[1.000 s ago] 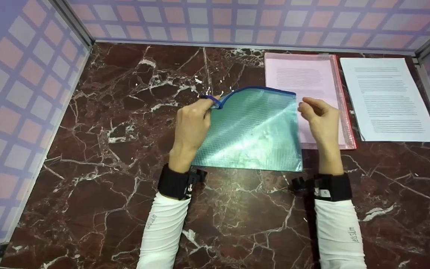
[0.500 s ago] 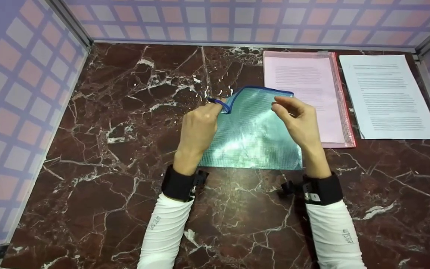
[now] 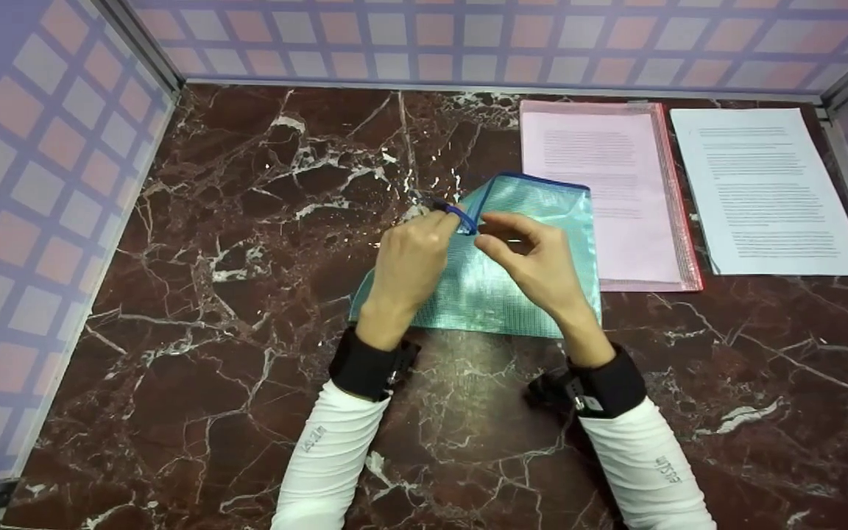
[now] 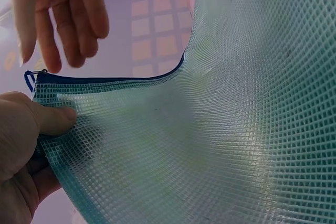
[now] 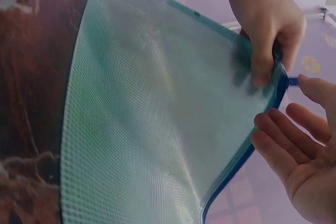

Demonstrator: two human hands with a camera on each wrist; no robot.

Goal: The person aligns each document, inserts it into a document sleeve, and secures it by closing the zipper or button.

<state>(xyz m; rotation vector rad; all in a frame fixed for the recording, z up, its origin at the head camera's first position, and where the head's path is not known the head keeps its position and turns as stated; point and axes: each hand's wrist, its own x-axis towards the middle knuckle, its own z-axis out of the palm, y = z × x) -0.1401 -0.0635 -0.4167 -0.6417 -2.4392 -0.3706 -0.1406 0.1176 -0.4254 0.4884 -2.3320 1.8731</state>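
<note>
A teal mesh pouch point(image 3: 483, 294) lies mid-surface, its far left corner lifted. Its blue zipper edge point(image 3: 549, 181) faces away from the person; the long axis appears to run left to right, though the raised corner bends that edge inward. A small blue pull tab point(image 4: 30, 80) sticks out at the lifted corner.

At that corner, the left hand point(image 3: 413, 258) pinches the mesh, thumb on one face, fingers behind. The right hand point(image 3: 538, 258) has come in from beyond the pouch's right edge and is now right beside the left one, its fingers loose and holding nothing; whether its thumb touches the tab is unclear. The lifted corner has also shifted rightward. Both hands now meet at the zipper's end, so the work seems to centre on the tab.

Behind and right of the pouch lies a pink folder point(image 3: 593, 162), partly overlapped in view; farther right, printed sheets point(image 3: 762, 191). The marbled surface point(image 3: 247, 258) extends all around the pouch.
</note>
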